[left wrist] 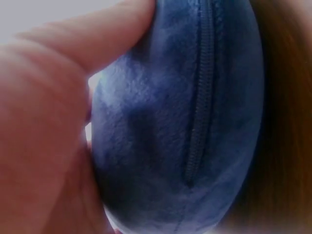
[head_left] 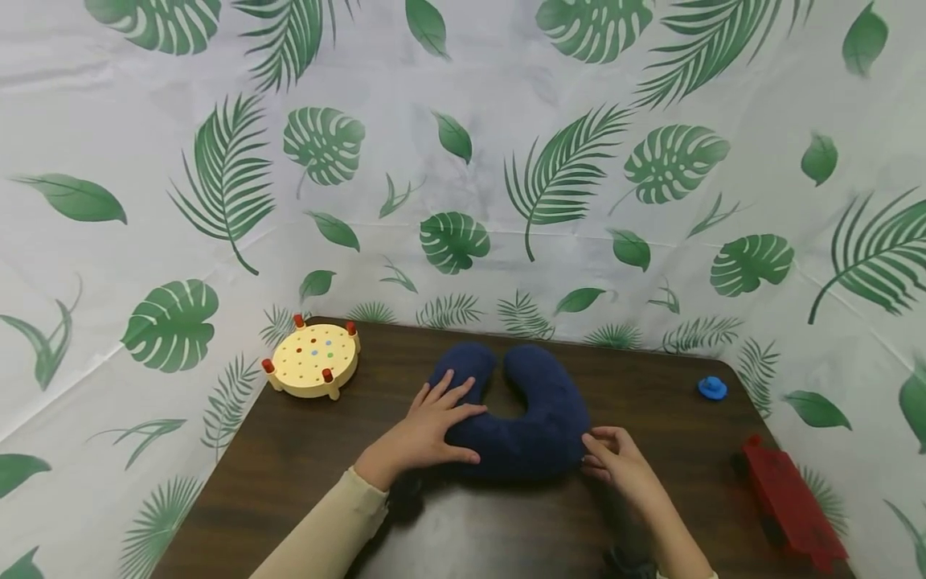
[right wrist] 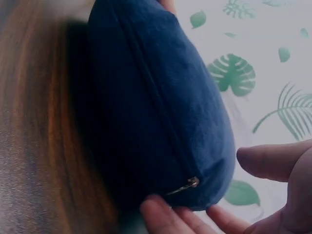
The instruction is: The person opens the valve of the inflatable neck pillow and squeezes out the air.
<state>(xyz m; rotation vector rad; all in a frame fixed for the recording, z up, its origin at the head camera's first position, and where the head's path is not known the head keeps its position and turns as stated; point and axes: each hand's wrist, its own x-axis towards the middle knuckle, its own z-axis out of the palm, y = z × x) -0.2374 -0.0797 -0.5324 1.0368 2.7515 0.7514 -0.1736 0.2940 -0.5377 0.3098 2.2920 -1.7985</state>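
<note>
A navy blue U-shaped neck pillow (head_left: 531,442) lies on the table, its opening facing the wall. My left hand (head_left: 427,430) rests on the pillow's left side with fingers spread over the top. In the left wrist view the thumb presses against the plush beside a closed zipper (left wrist: 201,107). At the pillow's right end is my right hand (head_left: 618,466), thumb and fingers apart. The right wrist view shows its fingertips (right wrist: 157,207) right by the small metal zipper pull (right wrist: 192,182), with the thumb off the fabric.
A round yellow pegboard (head_left: 314,362) with red-tipped legs stands at the back left of the dark wooden table (head_left: 391,370). A small blue hat-shaped piece (head_left: 712,388) sits at the back right. Along the right edge lies a red toy vehicle (head_left: 792,498). A leaf-print cloth (head_left: 477,193) hangs behind.
</note>
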